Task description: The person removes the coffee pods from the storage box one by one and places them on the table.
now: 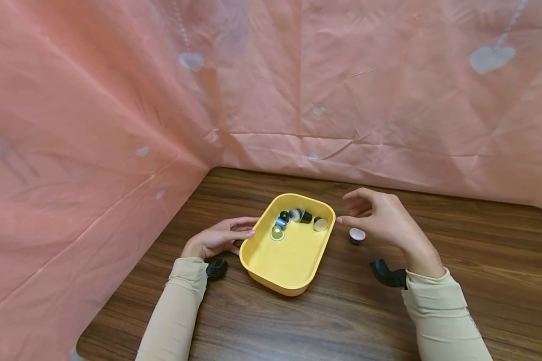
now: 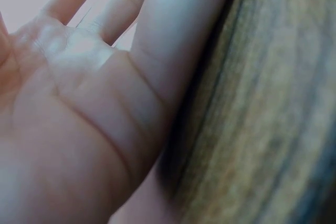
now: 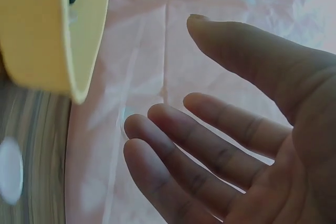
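Loose pod (image 1: pixel 357 236) on table (image 1: pixel 343 311), just beside right hand (image 1: pixel 385 215); tub (image 1: pixel 286 263) between pod and left hand (image 1: pixel 220 235); right holds nothing, fingers loose; left touches tub, fingers extended.

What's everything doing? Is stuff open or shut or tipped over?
Yellow bin: no lid on
Green capsule: in bin, white rim down
Blue capsule: in bin, on its side
Capsule outside bin: on table, pale side up
Left hand: touching bin
Right hand: holding nothing
Pink cloth: wrinkled
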The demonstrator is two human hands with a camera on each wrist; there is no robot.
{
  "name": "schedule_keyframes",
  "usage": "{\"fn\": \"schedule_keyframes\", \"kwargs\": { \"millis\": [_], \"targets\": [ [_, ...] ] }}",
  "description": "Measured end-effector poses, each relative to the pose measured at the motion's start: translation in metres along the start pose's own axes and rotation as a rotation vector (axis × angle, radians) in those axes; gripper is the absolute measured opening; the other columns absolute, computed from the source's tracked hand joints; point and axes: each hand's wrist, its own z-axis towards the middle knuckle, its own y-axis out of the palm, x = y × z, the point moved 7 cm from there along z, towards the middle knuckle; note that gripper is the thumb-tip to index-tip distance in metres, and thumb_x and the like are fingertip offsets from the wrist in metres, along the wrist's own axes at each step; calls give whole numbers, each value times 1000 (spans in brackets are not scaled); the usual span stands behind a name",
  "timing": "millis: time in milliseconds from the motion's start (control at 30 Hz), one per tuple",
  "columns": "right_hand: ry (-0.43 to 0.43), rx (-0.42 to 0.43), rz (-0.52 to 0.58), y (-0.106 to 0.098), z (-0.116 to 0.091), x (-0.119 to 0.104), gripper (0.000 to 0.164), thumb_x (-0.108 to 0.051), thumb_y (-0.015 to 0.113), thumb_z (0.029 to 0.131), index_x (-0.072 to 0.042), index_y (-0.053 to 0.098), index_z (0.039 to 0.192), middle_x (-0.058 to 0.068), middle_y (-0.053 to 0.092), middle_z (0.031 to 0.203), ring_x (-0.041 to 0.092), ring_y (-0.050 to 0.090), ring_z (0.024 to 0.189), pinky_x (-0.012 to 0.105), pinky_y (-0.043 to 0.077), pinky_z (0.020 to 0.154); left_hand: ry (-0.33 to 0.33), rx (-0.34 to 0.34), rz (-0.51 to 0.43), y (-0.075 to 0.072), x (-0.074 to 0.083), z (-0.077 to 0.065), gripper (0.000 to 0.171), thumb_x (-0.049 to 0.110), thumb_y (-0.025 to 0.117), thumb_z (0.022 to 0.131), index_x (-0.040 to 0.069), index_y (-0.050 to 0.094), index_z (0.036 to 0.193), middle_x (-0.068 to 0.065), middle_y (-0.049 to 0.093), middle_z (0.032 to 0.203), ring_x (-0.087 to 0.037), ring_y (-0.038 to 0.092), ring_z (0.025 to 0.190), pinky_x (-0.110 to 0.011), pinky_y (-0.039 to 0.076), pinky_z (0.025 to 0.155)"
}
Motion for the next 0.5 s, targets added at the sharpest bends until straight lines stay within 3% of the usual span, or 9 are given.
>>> {"fn": "schedule_keyframes", "kwargs": {
  "millis": [267, 500],
  "targets": [
    [-32, -50, 89, 32, 23, -26, 47, -30, 90, 89, -10, 74, 129, 13, 79, 115, 25, 77, 103, 41, 61, 91, 4, -2, -7, 1, 2, -3, 61, 16, 65, 107, 13, 45, 164, -19, 53, 162, -21, 70, 121, -44, 65, 89],
    [-70, -77, 103, 57, 40, -45, 45, -29, 90, 88, -12, 76, 127, 10, 81, 112, 25, 78, 102, 40, 60, 88, -1, -4, -10, 2, 1, -1, 61, 17, 66, 106, 13, 45, 164, -18, 53, 162, -20, 70, 120, -43, 65, 88]
  ]
}}
